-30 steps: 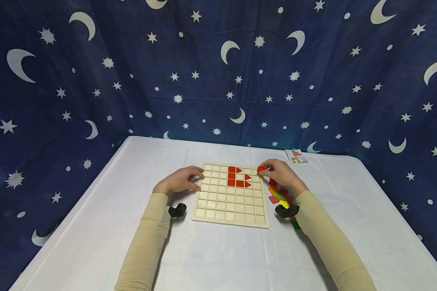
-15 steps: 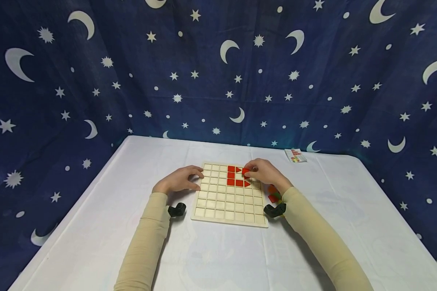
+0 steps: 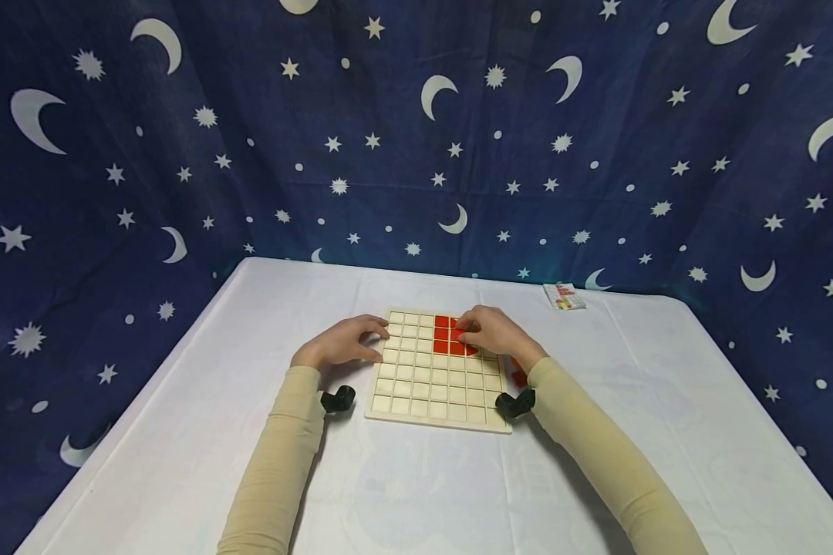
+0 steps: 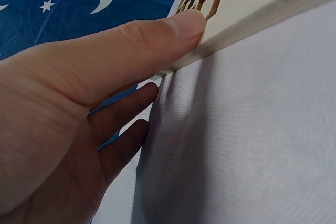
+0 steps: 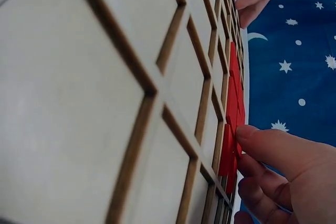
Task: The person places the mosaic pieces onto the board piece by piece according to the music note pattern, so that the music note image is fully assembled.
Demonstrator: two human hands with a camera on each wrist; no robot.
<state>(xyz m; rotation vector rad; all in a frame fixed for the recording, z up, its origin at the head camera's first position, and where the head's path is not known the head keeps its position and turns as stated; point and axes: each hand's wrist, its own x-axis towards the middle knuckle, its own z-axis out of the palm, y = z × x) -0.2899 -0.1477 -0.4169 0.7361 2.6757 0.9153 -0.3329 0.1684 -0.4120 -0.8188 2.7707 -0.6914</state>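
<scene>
The red pieces [image 3: 441, 334] sit in a block on the board [image 3: 423, 378], by its far edge and right of centre: three squares stacked in one column, more red beside them, and a pointed piece [image 3: 471, 350] at the near right, partly covered. The right hand [image 3: 494, 330] reaches over the board's right side, its thumb and bent forefinger pinching one red piece [image 3: 456, 334] in the second column, amid the others. The left hand [image 3: 347, 341] is at the board's left edge — fingers relaxed and spread, thumb resting on the rim, gripping nothing. Just right of the board, loose red [image 3: 519, 378] shows under the right forearm, mostly hidden. A small printed card [image 3: 564, 297] lies at the far right of the white tabletop [image 3: 416, 493]. Black mounts [image 3: 338, 399] sit at both wrists, below cream sleeves [image 3: 272, 462]. Behind hangs a blue cloth [image 3: 389, 200] — moons, stars and dots all over it.
</scene>
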